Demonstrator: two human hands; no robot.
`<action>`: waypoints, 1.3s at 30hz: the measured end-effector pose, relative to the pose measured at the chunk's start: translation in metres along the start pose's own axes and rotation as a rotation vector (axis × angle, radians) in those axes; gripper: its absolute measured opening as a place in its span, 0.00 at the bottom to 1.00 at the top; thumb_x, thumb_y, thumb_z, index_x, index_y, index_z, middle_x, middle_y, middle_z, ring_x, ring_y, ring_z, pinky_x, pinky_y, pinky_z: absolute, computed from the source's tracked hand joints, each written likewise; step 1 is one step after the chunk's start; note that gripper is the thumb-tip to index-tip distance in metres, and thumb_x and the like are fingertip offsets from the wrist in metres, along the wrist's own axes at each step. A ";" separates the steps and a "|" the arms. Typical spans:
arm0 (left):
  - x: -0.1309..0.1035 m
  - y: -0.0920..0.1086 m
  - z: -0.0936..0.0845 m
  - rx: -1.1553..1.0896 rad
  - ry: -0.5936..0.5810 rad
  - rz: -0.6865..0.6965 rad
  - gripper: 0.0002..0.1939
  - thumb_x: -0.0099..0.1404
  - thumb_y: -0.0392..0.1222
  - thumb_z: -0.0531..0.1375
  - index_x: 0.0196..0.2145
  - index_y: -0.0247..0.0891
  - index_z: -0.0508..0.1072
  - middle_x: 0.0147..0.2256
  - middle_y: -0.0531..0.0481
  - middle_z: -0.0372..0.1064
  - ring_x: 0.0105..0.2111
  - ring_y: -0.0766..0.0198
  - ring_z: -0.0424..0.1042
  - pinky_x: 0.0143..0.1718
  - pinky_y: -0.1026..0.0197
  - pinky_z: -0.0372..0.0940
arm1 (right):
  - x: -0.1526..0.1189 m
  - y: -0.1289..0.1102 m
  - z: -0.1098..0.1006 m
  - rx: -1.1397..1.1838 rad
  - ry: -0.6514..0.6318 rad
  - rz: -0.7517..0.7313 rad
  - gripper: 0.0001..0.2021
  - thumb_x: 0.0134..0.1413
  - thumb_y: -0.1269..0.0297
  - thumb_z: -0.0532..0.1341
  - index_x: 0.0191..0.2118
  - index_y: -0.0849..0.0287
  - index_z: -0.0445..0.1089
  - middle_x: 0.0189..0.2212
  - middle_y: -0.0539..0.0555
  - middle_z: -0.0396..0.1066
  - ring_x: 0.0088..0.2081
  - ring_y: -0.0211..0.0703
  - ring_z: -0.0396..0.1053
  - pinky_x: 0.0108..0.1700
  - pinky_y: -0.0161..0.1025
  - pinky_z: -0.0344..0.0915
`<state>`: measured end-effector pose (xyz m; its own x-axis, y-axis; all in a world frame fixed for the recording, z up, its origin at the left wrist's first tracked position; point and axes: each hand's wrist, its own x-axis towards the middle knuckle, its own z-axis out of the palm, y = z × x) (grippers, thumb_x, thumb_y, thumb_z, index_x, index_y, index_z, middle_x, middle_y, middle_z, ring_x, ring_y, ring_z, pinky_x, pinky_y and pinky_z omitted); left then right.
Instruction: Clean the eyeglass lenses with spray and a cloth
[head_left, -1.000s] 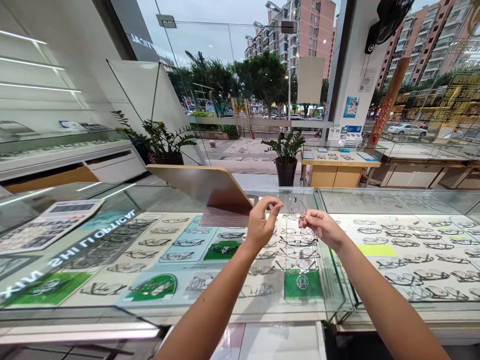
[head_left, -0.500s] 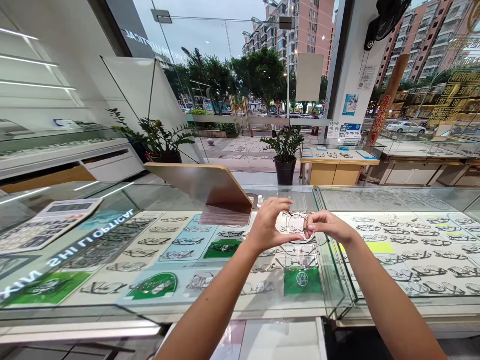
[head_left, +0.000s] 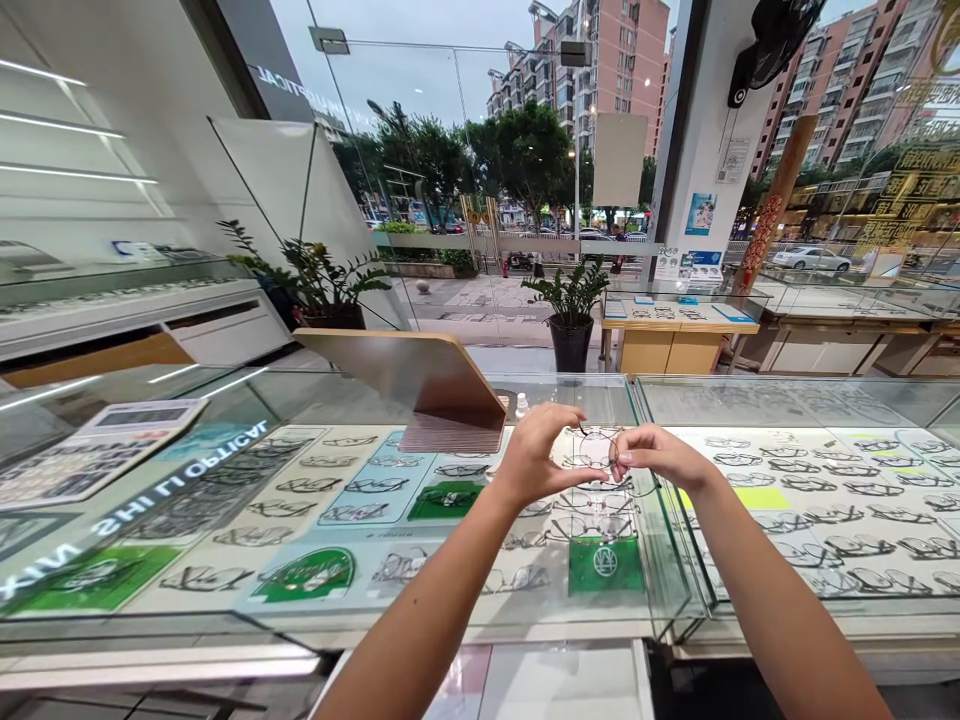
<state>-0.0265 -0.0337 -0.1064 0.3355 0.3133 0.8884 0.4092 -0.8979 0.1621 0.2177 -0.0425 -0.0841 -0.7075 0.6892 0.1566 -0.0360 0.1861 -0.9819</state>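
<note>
A thin wire-rimmed pair of glasses [head_left: 598, 447] is held above the glass display counter [head_left: 420, 640] between both of my hands. My left hand [head_left: 536, 458] curls around the left lens, thumb below and fingers on top. My right hand [head_left: 651, 455] pinches the frame at its right side. Both hands hover a little above the counter top. Under the glass lie several rows of spectacle frames on white, blue and green cards.
A tilted counter mirror [head_left: 420, 380] stands just behind my left hand, with a small white bottle [head_left: 521, 405] beside it. A calculator [head_left: 97, 450] lies at the left. A second display case [head_left: 810, 400] adjoins on the right. Potted plants [head_left: 571, 310] stand beyond.
Both hands have dropped slightly and come together. The left hand, apart from the glasses a second ago, now grips the left lens; the glasses went from hanging upright to lying level.
</note>
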 end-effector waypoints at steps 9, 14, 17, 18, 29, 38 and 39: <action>0.001 0.003 -0.003 -0.018 -0.013 0.005 0.33 0.54 0.69 0.73 0.42 0.39 0.73 0.37 0.44 0.80 0.36 0.55 0.79 0.39 0.55 0.70 | 0.000 0.000 0.001 0.007 0.000 0.006 0.20 0.55 0.46 0.72 0.28 0.60 0.76 0.28 0.54 0.77 0.32 0.42 0.72 0.42 0.43 0.67; 0.001 0.005 -0.005 -0.011 -0.030 -0.005 0.31 0.53 0.68 0.73 0.40 0.39 0.75 0.33 0.46 0.80 0.32 0.58 0.78 0.36 0.57 0.69 | 0.000 0.001 0.000 0.013 -0.008 0.006 0.20 0.56 0.46 0.72 0.28 0.60 0.76 0.27 0.53 0.76 0.32 0.42 0.72 0.43 0.42 0.68; 0.002 0.005 -0.005 -0.016 -0.018 -0.030 0.31 0.53 0.70 0.73 0.37 0.39 0.76 0.32 0.46 0.80 0.31 0.57 0.78 0.35 0.57 0.68 | 0.000 0.002 0.002 0.003 0.011 -0.002 0.22 0.57 0.43 0.70 0.29 0.59 0.76 0.28 0.54 0.77 0.33 0.44 0.73 0.44 0.44 0.67; 0.002 0.005 -0.004 -0.020 0.005 -0.031 0.31 0.53 0.70 0.72 0.37 0.39 0.76 0.32 0.46 0.79 0.31 0.58 0.78 0.35 0.57 0.68 | 0.001 0.002 0.003 0.002 0.027 -0.011 0.24 0.57 0.40 0.69 0.30 0.60 0.77 0.29 0.55 0.77 0.34 0.45 0.73 0.45 0.44 0.67; 0.002 -0.001 -0.007 -0.041 0.213 -0.273 0.29 0.56 0.68 0.72 0.34 0.39 0.73 0.31 0.48 0.79 0.30 0.61 0.76 0.34 0.59 0.67 | 0.001 -0.002 0.012 -0.165 0.470 -0.309 0.27 0.56 0.35 0.67 0.46 0.55 0.75 0.38 0.56 0.75 0.43 0.51 0.72 0.51 0.48 0.66; 0.008 0.011 -0.014 -0.024 0.332 -0.340 0.30 0.55 0.68 0.72 0.33 0.40 0.69 0.28 0.52 0.74 0.27 0.64 0.71 0.32 0.60 0.65 | -0.006 -0.012 0.043 -0.563 0.774 -0.491 0.24 0.55 0.52 0.72 0.55 0.50 0.70 0.38 0.54 0.73 0.42 0.53 0.71 0.54 0.53 0.66; 0.013 0.014 -0.017 -0.021 0.340 -0.327 0.29 0.56 0.68 0.72 0.34 0.40 0.69 0.28 0.52 0.74 0.27 0.64 0.71 0.32 0.60 0.65 | -0.007 -0.017 0.043 -0.580 0.791 -0.503 0.24 0.55 0.52 0.72 0.55 0.50 0.70 0.38 0.54 0.73 0.42 0.53 0.71 0.53 0.53 0.66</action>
<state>-0.0312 -0.0471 -0.0849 -0.1068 0.4649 0.8789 0.4288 -0.7760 0.4625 0.1930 -0.0801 -0.0725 -0.0463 0.6577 0.7518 0.2904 0.7290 -0.6199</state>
